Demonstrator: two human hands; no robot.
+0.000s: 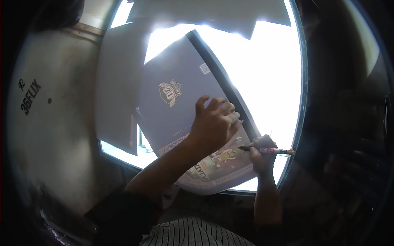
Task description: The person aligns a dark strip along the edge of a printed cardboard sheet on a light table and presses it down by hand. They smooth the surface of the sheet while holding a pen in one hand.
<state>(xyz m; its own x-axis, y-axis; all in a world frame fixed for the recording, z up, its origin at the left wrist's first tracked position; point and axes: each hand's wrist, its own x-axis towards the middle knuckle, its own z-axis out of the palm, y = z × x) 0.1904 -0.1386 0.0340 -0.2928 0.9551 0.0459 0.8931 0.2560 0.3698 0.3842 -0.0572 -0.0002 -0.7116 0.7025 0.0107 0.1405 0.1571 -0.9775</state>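
A large printed sheet (164,117), grey-blue with a crest, a small square code and a colourful illustrated band at its near end, lies slantwise on a brightly lit panel (271,78). A dark strip (217,71) runs along its right side. My left hand (215,121) is over the lower right of the sheet beside this strip. Its fingers are bent, one is lifted, and the thumb side looks pinched; whatever is between the fingertips is hidden. In my right hand (263,153), at the sheet's right edge, is a marker pen (269,151), its dark tip pointing left over the illustration.
Plain grey sheets (117,86) cover the panel's left part, and more sheets (205,12) lie across its far end. The panel has a dark rim (304,82). Left of it stands a pale surface (61,82) with black lettering. The right side is dark.
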